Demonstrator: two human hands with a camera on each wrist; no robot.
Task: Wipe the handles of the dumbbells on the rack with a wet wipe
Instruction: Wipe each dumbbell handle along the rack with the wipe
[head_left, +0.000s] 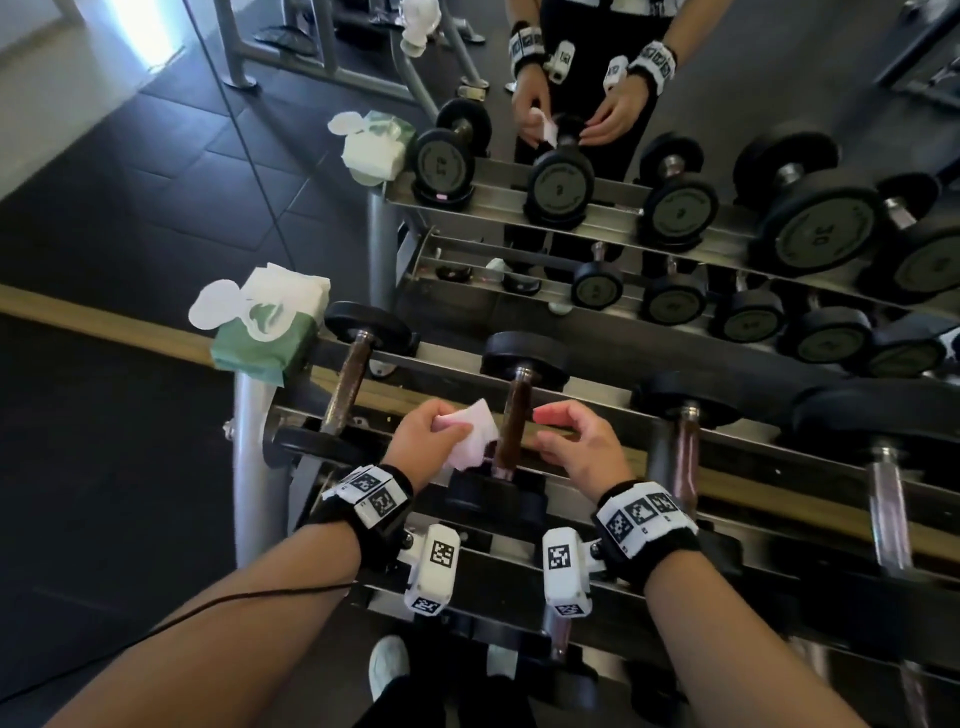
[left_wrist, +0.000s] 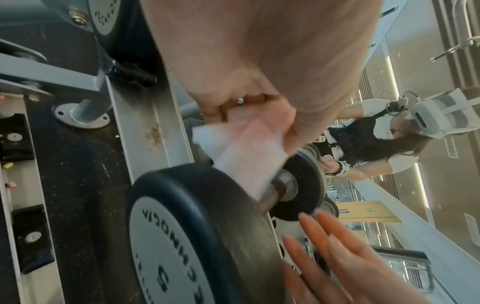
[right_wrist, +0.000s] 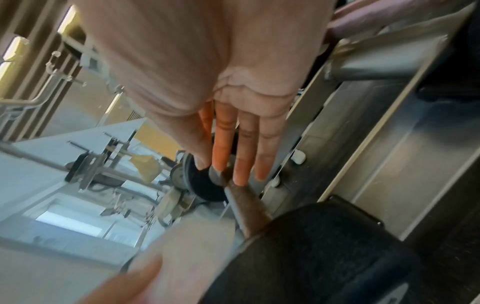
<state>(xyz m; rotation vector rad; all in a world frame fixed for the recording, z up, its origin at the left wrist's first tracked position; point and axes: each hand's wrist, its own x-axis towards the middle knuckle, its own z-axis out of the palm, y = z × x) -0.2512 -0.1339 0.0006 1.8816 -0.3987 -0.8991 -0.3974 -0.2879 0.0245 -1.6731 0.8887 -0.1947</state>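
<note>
A white wet wipe (head_left: 475, 431) is pinched in my left hand (head_left: 426, 434), just left of the brown handle (head_left: 511, 426) of the second dumbbell on the top rail of the rack (head_left: 597, 441). In the left wrist view the wipe (left_wrist: 241, 158) hangs against that handle (left_wrist: 272, 197), above the black weight plate (left_wrist: 197, 226). My right hand (head_left: 576, 441) hovers right of the handle, fingers relaxed and holding nothing. The right wrist view shows its straight fingers (right_wrist: 241, 148) reaching over the handle (right_wrist: 246, 207).
A green pack of wet wipes (head_left: 265, 332) sits on the rack's left end. Another dumbbell (head_left: 348, 384) lies to the left, more (head_left: 685, 457) to the right. A mirror behind the rack reflects the dumbbells and my hands (head_left: 566, 119).
</note>
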